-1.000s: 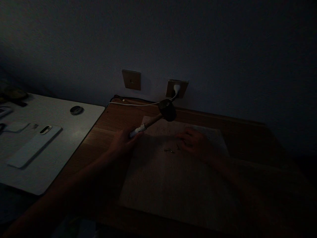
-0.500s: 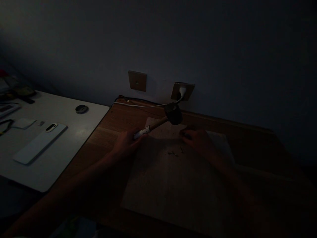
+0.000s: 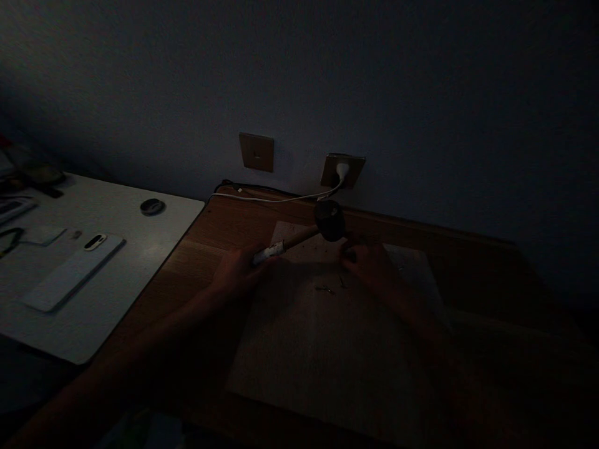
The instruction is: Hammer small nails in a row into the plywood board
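The scene is very dark. My left hand [image 3: 236,273] is closed round the wooden handle of a hammer [image 3: 306,232], whose dark head hangs low over a pale board [image 3: 322,349] on the wooden table [image 3: 210,231]. My right hand [image 3: 372,265] rests on the board just right of the hammer head, fingers pinched together at something too small and dark to name. A few small nails [image 3: 327,289] lie loose on the board between my hands.
A white desk [image 3: 116,274] adjoins on the left, carrying a white phone [image 3: 70,271], a small round dark object [image 3: 152,206] and clutter at its far edge. Two wall sockets sit behind; a white plug [image 3: 342,169] and cable [image 3: 266,199] run along the table's back.
The hammer head has come down from a raised position to just above the board beside my right hand. My right hand edged slightly back toward the wall.
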Tool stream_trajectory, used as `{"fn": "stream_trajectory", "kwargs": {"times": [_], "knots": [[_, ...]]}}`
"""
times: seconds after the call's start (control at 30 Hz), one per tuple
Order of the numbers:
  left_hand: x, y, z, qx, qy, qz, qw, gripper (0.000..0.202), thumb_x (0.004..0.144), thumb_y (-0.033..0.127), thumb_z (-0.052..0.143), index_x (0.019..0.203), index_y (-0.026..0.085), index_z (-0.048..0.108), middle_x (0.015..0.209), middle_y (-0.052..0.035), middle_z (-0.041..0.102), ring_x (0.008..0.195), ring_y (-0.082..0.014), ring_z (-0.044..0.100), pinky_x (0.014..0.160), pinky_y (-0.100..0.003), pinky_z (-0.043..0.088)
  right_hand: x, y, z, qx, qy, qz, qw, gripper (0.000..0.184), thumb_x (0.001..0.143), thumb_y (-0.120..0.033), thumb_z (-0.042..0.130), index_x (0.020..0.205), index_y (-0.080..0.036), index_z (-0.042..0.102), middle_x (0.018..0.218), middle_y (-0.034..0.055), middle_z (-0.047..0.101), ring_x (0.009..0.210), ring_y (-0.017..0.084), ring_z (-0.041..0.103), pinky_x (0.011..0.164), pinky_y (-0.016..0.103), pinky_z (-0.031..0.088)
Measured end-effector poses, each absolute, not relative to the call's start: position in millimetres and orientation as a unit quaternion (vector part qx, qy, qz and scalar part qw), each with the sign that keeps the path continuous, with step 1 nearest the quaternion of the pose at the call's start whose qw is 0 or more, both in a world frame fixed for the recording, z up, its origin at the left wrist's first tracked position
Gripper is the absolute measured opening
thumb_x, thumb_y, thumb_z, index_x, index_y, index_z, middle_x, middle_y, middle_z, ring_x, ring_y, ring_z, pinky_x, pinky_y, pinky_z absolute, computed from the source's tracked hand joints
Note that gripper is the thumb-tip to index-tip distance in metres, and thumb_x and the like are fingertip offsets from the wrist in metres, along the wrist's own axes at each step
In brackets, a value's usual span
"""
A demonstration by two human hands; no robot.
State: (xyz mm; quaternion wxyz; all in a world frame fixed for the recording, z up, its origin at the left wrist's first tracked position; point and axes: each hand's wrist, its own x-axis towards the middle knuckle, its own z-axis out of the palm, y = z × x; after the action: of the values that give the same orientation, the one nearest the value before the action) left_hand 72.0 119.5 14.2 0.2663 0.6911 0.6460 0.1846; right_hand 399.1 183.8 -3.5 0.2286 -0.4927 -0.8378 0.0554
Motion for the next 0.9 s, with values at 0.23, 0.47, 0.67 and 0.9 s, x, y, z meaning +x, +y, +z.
{"fn": "stream_trajectory", "kwargs": {"times": [0.23, 0.47, 0.67, 0.9], "knots": [[80, 117, 25, 0.705, 0.645, 0.155, 0.251, 0.049, 0.097, 0.064, 0.053, 0.107, 0.021, 0.074, 0.079, -0.0055, 0.072, 0.068, -0.0213, 0.067, 0.058, -0.028, 0.034, 394, 186, -11, -0.516, -0.804, 0.063, 0.29, 0.028, 0.088, -0.027, 0.069, 0.116, -0.024, 0.072, 0.101, 0.0129, 0.08, 0.099, 0.037, 0.074, 0.092, 0.056, 0.058], [89, 120, 39, 0.732, 0.645, 0.094, 0.199, 0.047, 0.099, 0.061, 0.053, 0.12, 0.025, 0.075, 0.091, -0.0088, 0.079, 0.076, -0.0257, 0.072, 0.062, -0.03, 0.039, 398, 173, -2, -0.524, -0.796, 0.055, 0.299, 0.07, 0.086, -0.034, 0.079, 0.152, -0.025, 0.055, 0.12, 0.0157, 0.077, 0.11, 0.041, 0.072, 0.098, 0.058, 0.056], [87, 123, 36, 0.743, 0.639, 0.072, 0.185, 0.046, 0.099, 0.059, 0.054, 0.121, 0.025, 0.075, 0.096, -0.01, 0.081, 0.08, -0.0276, 0.074, 0.065, -0.03, 0.042, 420, 158, 14, -0.495, -0.803, 0.016, 0.331, 0.076, 0.091, -0.034, 0.076, 0.16, -0.027, 0.044, 0.135, 0.0168, 0.069, 0.122, 0.039, 0.067, 0.105, 0.061, 0.053], [71, 117, 26, 0.69, 0.677, 0.136, 0.217, 0.051, 0.094, 0.066, 0.053, 0.112, 0.023, 0.075, 0.084, -0.006, 0.076, 0.073, -0.0238, 0.07, 0.06, -0.029, 0.038, 415, 133, 20, -0.313, -0.926, -0.035, 0.208, 0.037, 0.097, -0.002, 0.054, 0.12, -0.022, 0.075, 0.116, 0.012, 0.076, 0.108, 0.029, 0.07, 0.092, 0.046, 0.061]]}}
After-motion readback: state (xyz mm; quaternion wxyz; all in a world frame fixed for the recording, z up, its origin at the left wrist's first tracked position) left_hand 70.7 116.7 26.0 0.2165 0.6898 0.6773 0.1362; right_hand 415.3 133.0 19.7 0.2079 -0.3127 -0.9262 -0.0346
